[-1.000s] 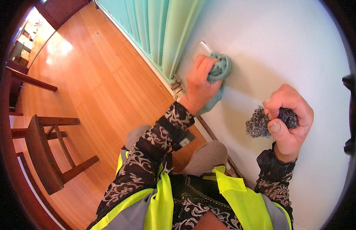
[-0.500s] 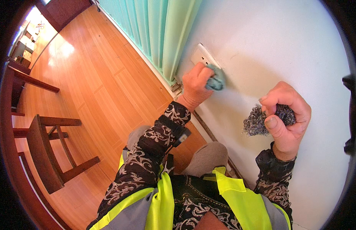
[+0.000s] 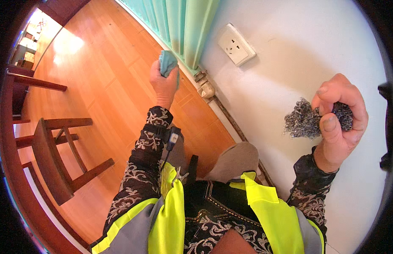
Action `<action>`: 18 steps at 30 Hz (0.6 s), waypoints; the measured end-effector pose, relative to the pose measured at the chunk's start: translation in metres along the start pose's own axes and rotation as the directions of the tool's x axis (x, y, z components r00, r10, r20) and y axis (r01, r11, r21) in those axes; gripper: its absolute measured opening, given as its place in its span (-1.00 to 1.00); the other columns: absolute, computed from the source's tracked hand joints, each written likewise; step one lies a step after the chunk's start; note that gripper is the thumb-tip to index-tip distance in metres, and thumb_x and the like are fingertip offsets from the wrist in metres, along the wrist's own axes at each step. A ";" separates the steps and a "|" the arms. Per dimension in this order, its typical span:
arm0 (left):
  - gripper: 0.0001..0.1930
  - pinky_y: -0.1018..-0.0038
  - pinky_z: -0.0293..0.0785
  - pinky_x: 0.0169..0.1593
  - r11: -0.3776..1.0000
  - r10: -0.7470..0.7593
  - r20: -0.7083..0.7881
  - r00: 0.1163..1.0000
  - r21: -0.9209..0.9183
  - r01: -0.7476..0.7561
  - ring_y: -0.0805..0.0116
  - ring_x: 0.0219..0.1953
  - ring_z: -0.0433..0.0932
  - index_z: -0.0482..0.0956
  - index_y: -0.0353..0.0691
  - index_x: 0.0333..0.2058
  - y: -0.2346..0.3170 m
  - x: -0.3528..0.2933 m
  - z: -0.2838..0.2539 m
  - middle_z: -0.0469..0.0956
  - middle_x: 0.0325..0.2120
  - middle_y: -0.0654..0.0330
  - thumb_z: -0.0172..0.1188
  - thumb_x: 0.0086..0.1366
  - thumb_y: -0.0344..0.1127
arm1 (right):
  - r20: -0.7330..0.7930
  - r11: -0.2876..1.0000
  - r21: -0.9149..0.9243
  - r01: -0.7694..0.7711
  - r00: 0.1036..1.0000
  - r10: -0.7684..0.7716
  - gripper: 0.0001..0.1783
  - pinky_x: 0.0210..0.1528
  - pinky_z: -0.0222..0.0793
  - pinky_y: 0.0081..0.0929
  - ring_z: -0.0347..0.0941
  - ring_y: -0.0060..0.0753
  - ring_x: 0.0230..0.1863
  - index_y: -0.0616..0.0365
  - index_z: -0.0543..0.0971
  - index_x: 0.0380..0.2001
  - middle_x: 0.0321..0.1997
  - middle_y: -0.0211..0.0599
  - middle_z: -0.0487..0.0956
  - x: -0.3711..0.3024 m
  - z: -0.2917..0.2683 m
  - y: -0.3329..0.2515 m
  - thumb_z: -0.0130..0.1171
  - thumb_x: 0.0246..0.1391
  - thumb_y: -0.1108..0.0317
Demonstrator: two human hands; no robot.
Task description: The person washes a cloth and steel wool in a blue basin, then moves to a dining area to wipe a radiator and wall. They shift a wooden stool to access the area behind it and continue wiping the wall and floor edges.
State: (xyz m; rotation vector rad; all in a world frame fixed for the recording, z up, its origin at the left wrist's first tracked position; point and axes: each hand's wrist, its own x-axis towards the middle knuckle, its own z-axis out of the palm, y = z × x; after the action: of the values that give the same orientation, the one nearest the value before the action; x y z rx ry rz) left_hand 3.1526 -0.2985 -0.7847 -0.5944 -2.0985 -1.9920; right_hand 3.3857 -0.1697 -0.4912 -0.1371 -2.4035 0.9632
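While your left hand [image 3: 164,89] hangs over the wooden floor [image 3: 99,80] in the upper middle of the frame, just left of centre, its fingers are wrapped around a crumpled teal cloth [image 3: 168,62], which pokes out above your grip. At the right of the frame, your right hand [image 3: 348,142] is curled, thumb and fingers grasping a dark, curly metal scrubber [image 3: 301,120]; much of it bulges out to the left of your thumb, and you have the rest inside the curl. Whether that scrubber touches the white wall [image 3: 285,29] behind it, you cannot tell. Between your hands, higher in the frame and apart from both, sits a white wall socket [image 3: 236,45]. A pale green radiator [image 3: 179,25] fills the top middle, with a worn pipe fitting [image 3: 206,89] below it. Lower left, you have a dark wooden chair [image 3: 52,156].
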 end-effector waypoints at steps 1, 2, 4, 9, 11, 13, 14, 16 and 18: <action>-0.71 0.41 0.41 -0.28 0.997 0.078 0.032 0.996 0.006 -0.078 0.21 -0.38 0.47 0.46 -0.29 -0.27 -0.002 -0.002 -0.001 0.47 -0.42 0.11 0.28 -0.02 -0.45 | 0.000 1.000 -0.009 0.004 1.000 -0.004 -0.59 -0.44 0.11 -0.66 0.19 -0.59 -0.49 0.25 0.50 -0.30 -0.54 -0.47 0.28 0.000 0.000 0.000 0.25 -0.01 0.09; -0.65 0.37 0.41 -0.19 0.995 0.075 0.118 0.990 0.058 -0.082 0.13 -0.28 0.48 0.45 -0.29 -0.23 -0.005 -0.007 0.001 0.47 -0.33 0.06 0.30 -0.06 -0.47 | -0.008 1.000 -0.016 -0.009 1.000 0.009 -0.59 -0.44 0.11 -0.66 0.19 -0.59 -0.49 0.25 0.50 -0.30 -0.53 -0.47 0.28 0.000 0.000 0.001 0.25 -0.01 0.09; -0.53 0.28 0.40 -0.08 0.946 0.275 0.295 0.915 0.089 -0.313 0.04 -0.13 0.45 0.44 -0.26 -0.14 -0.012 -0.022 0.014 0.43 -0.19 0.00 0.31 -0.10 -0.47 | -0.007 1.000 -0.028 -0.007 1.000 0.007 -0.59 -0.44 0.10 -0.66 0.19 -0.59 -0.48 0.25 0.50 -0.30 -0.52 -0.46 0.28 0.000 0.001 0.003 0.25 -0.01 0.09; -0.54 0.20 0.21 0.19 0.567 0.238 0.885 0.400 0.208 -0.797 0.03 0.15 0.23 0.41 -0.25 -0.01 -0.032 -0.050 0.043 0.26 0.06 0.01 0.13 0.03 -0.50 | -0.027 1.000 -0.022 -0.014 1.000 0.014 -0.61 -0.46 0.08 -0.71 0.19 -0.65 -0.51 0.30 0.51 -0.32 -0.51 -0.45 0.32 -0.001 0.000 0.005 0.29 -0.06 0.17; -0.58 0.24 0.19 0.18 0.572 0.270 0.879 0.393 0.182 -0.800 0.05 0.14 0.23 0.42 -0.23 -0.03 -0.039 -0.051 0.047 0.29 0.03 0.02 0.07 0.06 -0.48 | -0.011 0.999 -0.031 -0.009 1.000 0.009 -0.59 -0.46 0.09 -0.68 0.19 -0.62 -0.50 0.28 0.49 -0.30 -0.51 -0.44 0.31 -0.002 -0.001 0.006 0.27 -0.03 0.13; -0.61 0.26 0.25 0.10 0.448 0.296 0.905 0.305 0.150 -0.881 0.10 0.08 0.28 0.44 -0.23 -0.06 -0.045 -0.045 0.051 0.33 -0.03 0.05 0.08 0.06 -0.44 | 0.010 0.999 -0.044 -0.004 1.000 0.004 -0.58 -0.46 0.10 -0.65 0.18 -0.58 -0.48 0.26 0.48 -0.29 -0.51 -0.43 0.29 -0.003 -0.002 0.007 0.25 0.00 0.09; -0.65 0.29 0.26 0.06 0.447 0.322 0.906 0.276 0.111 -0.888 0.13 0.03 0.30 0.45 -0.23 -0.12 -0.048 -0.039 0.054 0.34 -0.09 0.08 0.09 0.04 -0.42 | 0.019 0.999 -0.038 0.013 1.000 -0.012 -0.58 -0.46 0.11 -0.64 0.18 -0.57 -0.48 0.26 0.48 -0.30 -0.51 -0.43 0.29 -0.003 -0.002 0.009 0.25 0.00 0.09; -0.73 0.34 0.30 -0.04 0.448 0.318 0.933 0.166 0.006 -0.894 0.19 -0.07 0.34 0.48 -0.22 -0.24 -0.053 -0.022 0.061 0.37 -0.20 0.13 0.10 0.01 -0.38 | 0.023 0.999 -0.051 0.017 1.000 -0.016 -0.57 -0.46 0.11 -0.64 0.18 -0.57 -0.49 0.26 0.48 -0.31 -0.52 -0.43 0.29 -0.004 -0.003 0.010 0.26 -0.01 0.08; -0.80 0.38 0.30 -0.10 0.377 0.397 0.915 0.071 -0.092 -0.922 0.24 -0.14 0.35 0.46 -0.19 -0.35 -0.056 -0.013 0.066 0.35 -0.30 0.18 0.10 -0.03 -0.36 | 0.012 0.997 -0.074 -0.003 1.000 0.004 -0.56 -0.46 0.11 -0.64 0.18 -0.57 -0.49 0.26 0.47 -0.33 -0.54 -0.43 0.29 -0.004 -0.003 0.011 0.26 -0.02 0.06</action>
State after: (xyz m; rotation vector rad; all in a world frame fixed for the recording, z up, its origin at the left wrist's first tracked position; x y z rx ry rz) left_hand 3.1505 -0.2362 -0.8465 -2.2805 -1.8006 -0.3543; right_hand 3.3893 -0.1608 -0.4989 -0.1632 -2.4522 0.8793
